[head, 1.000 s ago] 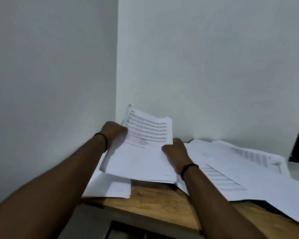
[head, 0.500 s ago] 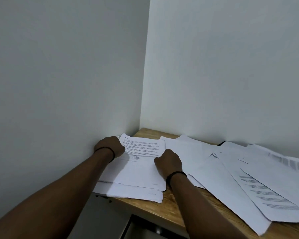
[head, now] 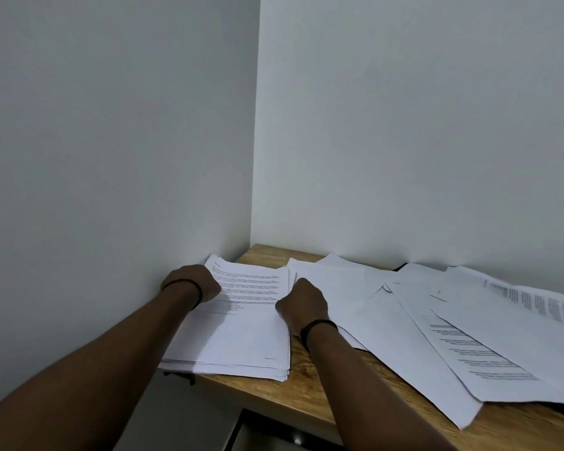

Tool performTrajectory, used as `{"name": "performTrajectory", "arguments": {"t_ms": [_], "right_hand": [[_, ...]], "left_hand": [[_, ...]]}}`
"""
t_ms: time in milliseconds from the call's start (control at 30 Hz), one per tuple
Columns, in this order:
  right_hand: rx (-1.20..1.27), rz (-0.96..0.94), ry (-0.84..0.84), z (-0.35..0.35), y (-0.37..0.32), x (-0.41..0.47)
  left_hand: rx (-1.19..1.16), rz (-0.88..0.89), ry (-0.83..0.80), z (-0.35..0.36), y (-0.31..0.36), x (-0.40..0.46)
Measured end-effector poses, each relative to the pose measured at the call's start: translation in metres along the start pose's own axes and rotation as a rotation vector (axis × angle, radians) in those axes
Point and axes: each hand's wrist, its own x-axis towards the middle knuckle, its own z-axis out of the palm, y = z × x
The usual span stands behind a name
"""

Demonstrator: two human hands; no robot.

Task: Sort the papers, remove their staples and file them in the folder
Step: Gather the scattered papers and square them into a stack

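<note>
Change: stack [head: 238, 323], held raised off the desk a second ago, now lies flat at the desk's [head: 306, 382] left corner, edges nearly squared.
Left hand [head: 194, 283]: on the stack's left edge; fingers curled, whether pinching sheets I cannot tell.
Right hand [head: 302, 304]: at the stack's right edge; fingers hidden, cannot tell.
Meaning: one sorted pile looks set down; staples and filing remain.
Loose papers [head: 453, 333]: fanned to the right, overlapping.
Folder: none identifiable; nothing filed.
</note>
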Motion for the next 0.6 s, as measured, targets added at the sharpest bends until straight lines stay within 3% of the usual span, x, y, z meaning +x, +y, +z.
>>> {"name": "performTrajectory", "arguments": {"t_ms": [167,333,500,600], "right_hand": [[0.042,0.041,0.005,-0.001,0.003,0.0],[0.28,0.099,-0.075,0.004,0.006,0.013],[0.582,0.124,-0.152,0.0,0.005,0.02],[0.785,0.067,-0.173,-0.007,0.005,0.018]], "left_hand": [[-0.156,-0.107,0.08,0.013,-0.008,-0.003],[-0.302,-0.072,0.047,0.008,-0.017,0.004],[-0.906,0.169,0.106,-0.008,-0.027,0.001],[-1.264,0.326,0.059,-0.026,-0.037,-0.008]]}}
